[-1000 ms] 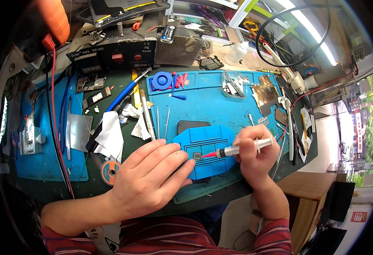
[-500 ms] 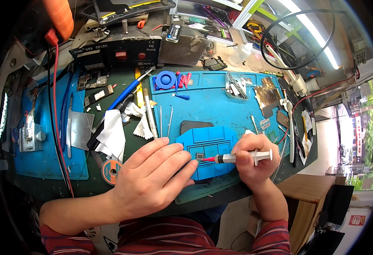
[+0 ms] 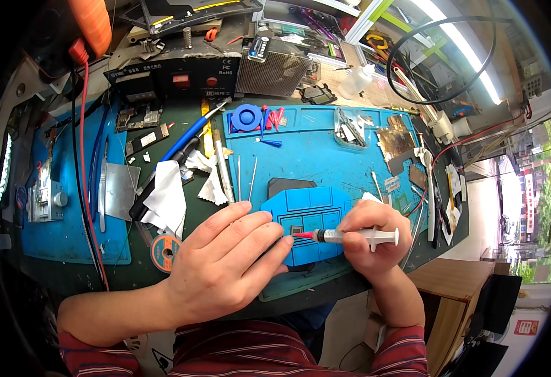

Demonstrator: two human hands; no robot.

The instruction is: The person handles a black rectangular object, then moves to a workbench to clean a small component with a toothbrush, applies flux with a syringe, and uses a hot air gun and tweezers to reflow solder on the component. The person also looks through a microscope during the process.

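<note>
My right hand (image 3: pixel 372 242) grips a clear syringe (image 3: pixel 329 235) with a pink tip, held almost level and pointing left. That tip is over a small square chip (image 3: pixel 296 230) on a blue octagonal holder (image 3: pixel 307 200) with recessed sections. My left hand (image 3: pixel 230 251) lies flat with its fingers stretched across the holder's left side, the fingertips close to the syringe tip. Whether the tip touches the chip I cannot tell. Part of a dark block (image 3: pixel 291 184) shows from beneath the holder's far edge. The holder stands on a blue silicone mat (image 3: pixel 300 144).
White wipes (image 3: pixel 165 198), a solder wick spool (image 3: pixel 165 252) and a blue-handled tool (image 3: pixel 184 138) lie to the left. Thin metal picks (image 3: pixel 252 179) are just beyond my left hand. A clear tray of small parts (image 3: pixel 352 127) and a black-fronted box (image 3: pixel 172 81) stand farther back.
The syringe has shifted slightly left and its tip has come nearer the chip and my left fingertips. My right hand's grip has changed a little; the left hand stays put.
</note>
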